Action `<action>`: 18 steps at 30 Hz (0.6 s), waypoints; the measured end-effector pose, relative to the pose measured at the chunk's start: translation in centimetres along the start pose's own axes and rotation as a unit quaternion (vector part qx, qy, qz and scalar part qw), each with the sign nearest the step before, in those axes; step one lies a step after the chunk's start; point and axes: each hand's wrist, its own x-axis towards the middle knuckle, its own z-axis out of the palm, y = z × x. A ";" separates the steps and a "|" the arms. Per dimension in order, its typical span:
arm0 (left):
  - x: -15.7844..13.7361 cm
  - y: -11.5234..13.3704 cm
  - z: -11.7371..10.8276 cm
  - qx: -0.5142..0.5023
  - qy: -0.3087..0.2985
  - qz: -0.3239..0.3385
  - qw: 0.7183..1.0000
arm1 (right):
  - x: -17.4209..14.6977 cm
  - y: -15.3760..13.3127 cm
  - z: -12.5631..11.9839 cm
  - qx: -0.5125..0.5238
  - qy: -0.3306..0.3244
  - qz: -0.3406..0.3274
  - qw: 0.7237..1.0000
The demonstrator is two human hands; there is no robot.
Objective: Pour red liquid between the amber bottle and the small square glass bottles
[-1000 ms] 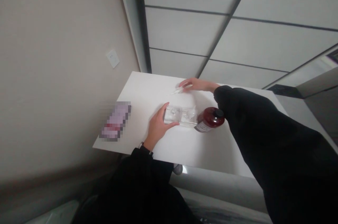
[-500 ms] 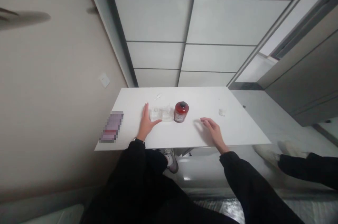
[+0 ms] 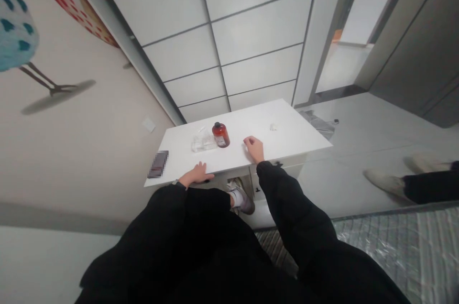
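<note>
My left hand [image 3: 197,173] rests at the front edge of the white table [image 3: 229,160], open, fingers a little apart and holding nothing. Loosely curled, my right hand [image 3: 254,148] lies on the tabletop with nothing seen in it. Between and beyond both hands, a red-brown bottle [image 3: 221,135] with a black cap and a pale label stands upright. Directly left of the bottle is a clear plastic container [image 3: 203,142]; its details are too faint to make out. A small clear crumpled piece [image 3: 273,127] lies farther back, right of the bottle.
A blurred dark phone-like object [image 3: 158,164] lies at the table's left end, near the wall [image 3: 107,151]. Panelled sliding doors [image 3: 258,36] rise behind the table. Another person's shoe [image 3: 385,183] and dark trouser leg show at right. Drawers sit under the tabletop.
My left hand has left the clear container and come back to the table's front edge. My right hand stays on the table, more curled. The view has turned and shifted.
</note>
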 end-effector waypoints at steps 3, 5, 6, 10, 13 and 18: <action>0.1 2.1 -2.1 0.057 -0.113 0.027 0.992 | 0.0 0.1 0.5 -0.003 0.015 0.005 1.000; 1.1 3.7 -4.8 0.077 -0.155 0.054 0.983 | 0.0 0.2 0.6 -0.012 0.024 0.008 1.000; 1.9 4.6 -6.4 0.084 -0.166 0.064 0.980 | -0.1 0.3 0.6 -0.019 0.029 0.009 0.999; 6.2 6.7 -12.6 0.081 -0.159 0.083 0.980 | -0.4 0.9 0.5 -0.055 0.048 0.009 0.997; 9.7 6.3 -14.6 0.075 -0.113 0.111 0.985 | -0.6 1.2 0.4 -0.076 0.048 0.005 0.996; 12.1 2.9 -11.0 0.036 0.024 0.112 0.993 | -0.8 1.0 0.4 -0.094 0.041 0.004 0.995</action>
